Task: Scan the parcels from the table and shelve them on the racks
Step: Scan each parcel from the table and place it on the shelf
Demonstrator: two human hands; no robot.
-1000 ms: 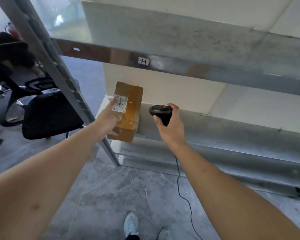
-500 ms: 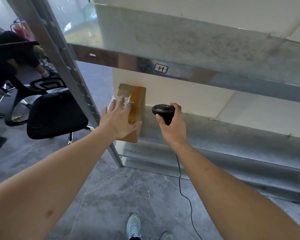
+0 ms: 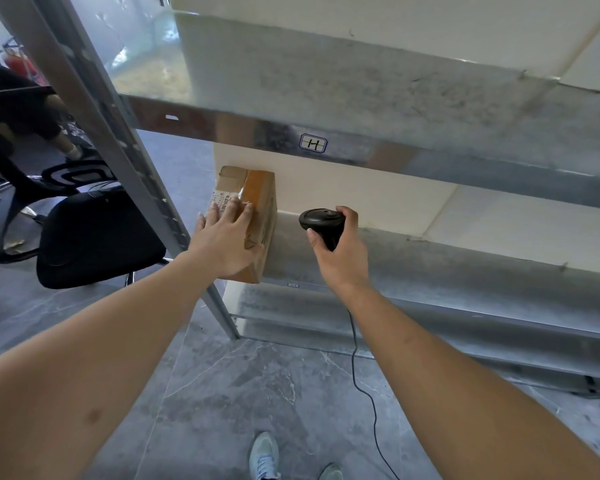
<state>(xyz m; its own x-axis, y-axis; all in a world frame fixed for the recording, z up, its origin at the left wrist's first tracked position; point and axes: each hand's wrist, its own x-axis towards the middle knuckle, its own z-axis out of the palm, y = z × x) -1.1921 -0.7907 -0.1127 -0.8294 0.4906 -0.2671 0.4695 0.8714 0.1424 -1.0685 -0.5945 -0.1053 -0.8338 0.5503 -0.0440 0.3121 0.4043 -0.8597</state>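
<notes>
On the lower rack shelf, at its left end by the slanted upright, a brown cardboard parcel sits. Left hand lies flat on it, fingers straight, covering part of the white label. Right hand grips a black corded scanner, just right of the parcel.
</notes>
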